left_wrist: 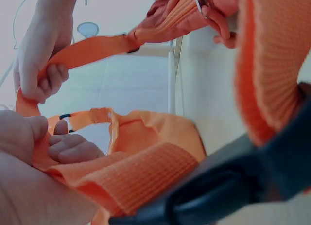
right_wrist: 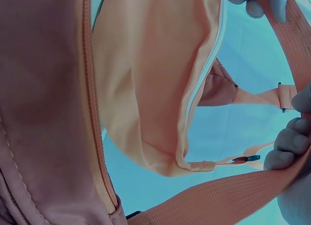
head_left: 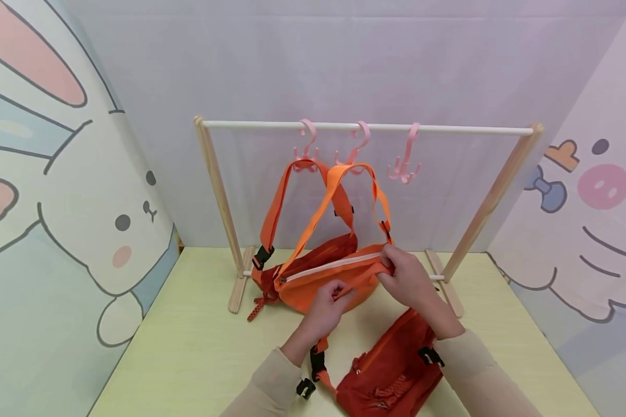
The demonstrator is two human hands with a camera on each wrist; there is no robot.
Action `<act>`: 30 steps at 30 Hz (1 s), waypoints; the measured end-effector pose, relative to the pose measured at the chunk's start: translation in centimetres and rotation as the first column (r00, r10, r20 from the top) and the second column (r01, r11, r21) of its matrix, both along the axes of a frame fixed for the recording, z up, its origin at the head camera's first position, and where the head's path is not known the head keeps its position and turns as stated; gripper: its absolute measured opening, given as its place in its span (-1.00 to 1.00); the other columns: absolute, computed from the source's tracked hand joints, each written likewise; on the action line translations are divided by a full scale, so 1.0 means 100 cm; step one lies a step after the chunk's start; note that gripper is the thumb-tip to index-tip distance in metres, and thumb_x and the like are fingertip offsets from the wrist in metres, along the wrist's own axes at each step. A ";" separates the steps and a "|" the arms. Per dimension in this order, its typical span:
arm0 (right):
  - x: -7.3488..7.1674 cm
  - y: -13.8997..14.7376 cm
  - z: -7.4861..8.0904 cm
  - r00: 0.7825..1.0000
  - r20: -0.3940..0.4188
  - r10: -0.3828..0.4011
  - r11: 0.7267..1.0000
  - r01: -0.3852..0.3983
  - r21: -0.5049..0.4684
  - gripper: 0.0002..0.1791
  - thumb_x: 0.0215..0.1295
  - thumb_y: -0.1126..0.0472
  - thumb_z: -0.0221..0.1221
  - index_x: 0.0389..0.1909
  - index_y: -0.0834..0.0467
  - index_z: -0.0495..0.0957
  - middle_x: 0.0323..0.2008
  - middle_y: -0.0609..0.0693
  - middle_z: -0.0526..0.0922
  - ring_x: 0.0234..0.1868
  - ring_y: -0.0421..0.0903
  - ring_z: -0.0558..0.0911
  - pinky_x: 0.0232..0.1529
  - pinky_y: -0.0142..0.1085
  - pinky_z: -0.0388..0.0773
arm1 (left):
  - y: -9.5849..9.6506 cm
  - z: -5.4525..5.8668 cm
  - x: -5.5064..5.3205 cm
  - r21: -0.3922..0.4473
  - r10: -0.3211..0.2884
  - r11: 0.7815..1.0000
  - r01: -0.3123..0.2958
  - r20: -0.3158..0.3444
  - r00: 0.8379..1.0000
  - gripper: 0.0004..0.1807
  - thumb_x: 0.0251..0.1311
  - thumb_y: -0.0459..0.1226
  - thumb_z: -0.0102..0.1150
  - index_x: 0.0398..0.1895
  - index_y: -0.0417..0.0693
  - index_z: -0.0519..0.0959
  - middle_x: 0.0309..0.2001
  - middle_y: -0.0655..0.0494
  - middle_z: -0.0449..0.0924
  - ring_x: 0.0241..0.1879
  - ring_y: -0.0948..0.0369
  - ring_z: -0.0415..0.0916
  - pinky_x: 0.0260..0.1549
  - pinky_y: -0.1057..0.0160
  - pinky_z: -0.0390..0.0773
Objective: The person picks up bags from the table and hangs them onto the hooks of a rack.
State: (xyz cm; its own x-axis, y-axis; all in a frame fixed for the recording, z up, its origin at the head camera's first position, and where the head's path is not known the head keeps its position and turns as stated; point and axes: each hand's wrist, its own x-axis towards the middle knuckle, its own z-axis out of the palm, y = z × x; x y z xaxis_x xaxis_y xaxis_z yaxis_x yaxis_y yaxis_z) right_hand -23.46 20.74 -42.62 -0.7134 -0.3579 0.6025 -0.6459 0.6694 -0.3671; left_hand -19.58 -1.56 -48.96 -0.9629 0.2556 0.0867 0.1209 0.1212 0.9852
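My left hand [head_left: 327, 307] and right hand [head_left: 409, 275] both grip the orange webbing strap [left_wrist: 92, 51] of a red waist bag [head_left: 391, 370]. In the left wrist view the strap runs from one hand to the other, fingers curled round it. The red bag is below my hands, tilted; whether it touches the table cannot be told. A black buckle [head_left: 317, 360] is on its strap. Behind the hands a bright orange waist bag [head_left: 305, 289] with a pale zip hangs by its strap from the middle pink hook [head_left: 363, 136]. My hands partly cover it.
Another red-orange bag [head_left: 334, 249] hangs from the left pink hook [head_left: 308, 139]. The right pink hook [head_left: 406, 165] bears no bag. A white rail [head_left: 464, 129] on wooden legs [head_left: 219, 191] stands on the pale yellow table [head_left: 188, 347], before a plain backdrop.
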 end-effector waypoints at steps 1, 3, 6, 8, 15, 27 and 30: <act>0.001 0.001 0.000 1.000 0.016 -0.001 1.000 0.001 0.003 -0.61 0.17 0.45 0.28 -0.46 0.00 0.27 -0.55 -0.18 0.20 -0.57 -0.21 0.19 -0.52 -0.29 0.23 | -0.002 0.001 -0.001 -0.007 0.001 1.000 -0.001 -0.008 1.000 -0.74 0.54 -0.11 0.25 -0.10 -0.15 0.62 -0.39 0.08 0.44 -0.56 0.19 0.27 -0.56 0.26 0.34; 0.002 0.002 0.001 0.999 0.052 0.001 1.000 -0.002 0.010 -0.62 0.20 0.44 0.30 -0.43 0.01 0.30 -0.55 -0.17 0.22 -0.57 -0.20 0.23 -0.52 -0.28 0.27 | -0.007 0.003 -0.003 -0.024 0.002 1.000 -0.002 -0.027 1.000 -0.76 0.53 -0.11 0.26 -0.13 -0.11 0.60 -0.42 0.08 0.42 -0.59 0.19 0.26 -0.59 0.27 0.32; 0.003 0.004 0.001 0.995 0.101 0.011 1.000 -0.013 0.019 -0.65 0.23 0.43 0.33 -0.36 0.03 0.35 -0.52 -0.14 0.28 -0.55 -0.18 0.29 -0.51 -0.27 0.31 | -0.013 0.007 -0.006 -0.055 0.006 0.998 -0.009 -0.058 0.998 -0.79 0.52 -0.12 0.28 -0.18 -0.06 0.56 -0.43 0.10 0.41 -0.60 0.22 0.27 -0.58 0.28 0.34; 0.003 0.005 0.001 0.991 0.130 0.019 0.999 -0.023 0.031 -0.67 0.23 0.43 0.36 -0.28 0.05 0.40 -0.49 -0.13 0.36 -0.52 -0.16 0.34 -0.48 -0.27 0.36 | -0.018 0.010 -0.008 -0.068 0.012 0.998 -0.018 -0.084 0.996 -0.78 0.51 -0.13 0.29 -0.20 -0.07 0.53 -0.43 0.09 0.39 -0.59 0.22 0.29 -0.55 0.29 0.36; 0.006 0.010 0.004 0.983 0.170 0.069 0.992 -0.086 0.095 -0.60 0.22 0.38 0.46 0.02 0.15 0.55 -0.20 -0.07 0.66 -0.34 -0.16 0.54 -0.29 -0.22 0.59 | -0.029 0.028 -0.009 -0.174 0.033 0.983 -0.064 -0.175 0.984 -0.83 0.49 -0.20 0.31 -0.10 -0.06 0.54 -0.32 0.07 0.52 -0.46 0.19 0.45 -0.42 0.28 0.51; 0.011 0.024 0.008 0.988 0.002 0.157 0.976 -0.156 0.149 -0.58 0.20 0.33 0.53 0.07 0.11 0.67 -0.04 0.00 0.77 -0.09 0.00 0.76 -0.07 -0.01 0.72 | -0.038 0.045 -0.014 -0.295 -0.007 0.949 -0.110 -0.371 0.929 -0.69 0.39 -0.38 0.37 0.13 -0.08 0.56 -0.19 0.11 0.60 -0.36 0.20 0.52 -0.41 0.28 0.57; 0.012 0.028 0.009 0.984 -0.030 0.174 0.974 -0.168 0.149 -0.63 0.25 0.27 0.49 0.07 0.12 0.71 -0.03 0.00 0.78 -0.05 0.00 0.77 -0.06 -0.02 0.73 | -0.040 0.051 -0.016 -0.339 -0.059 0.936 -0.097 -0.421 0.905 -0.63 0.37 -0.33 0.40 0.19 -0.09 0.58 -0.18 0.13 0.63 -0.41 0.22 0.49 -0.48 0.29 0.52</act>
State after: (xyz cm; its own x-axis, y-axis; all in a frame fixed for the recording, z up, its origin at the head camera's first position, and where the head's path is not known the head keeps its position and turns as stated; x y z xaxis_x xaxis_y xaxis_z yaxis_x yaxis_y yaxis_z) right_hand -22.29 23.49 -41.67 -0.6088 -0.5584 0.5636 -0.7684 0.5917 -0.2438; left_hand -21.17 -5.58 -43.82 -0.8604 0.3260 0.3918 0.5056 0.4488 0.7369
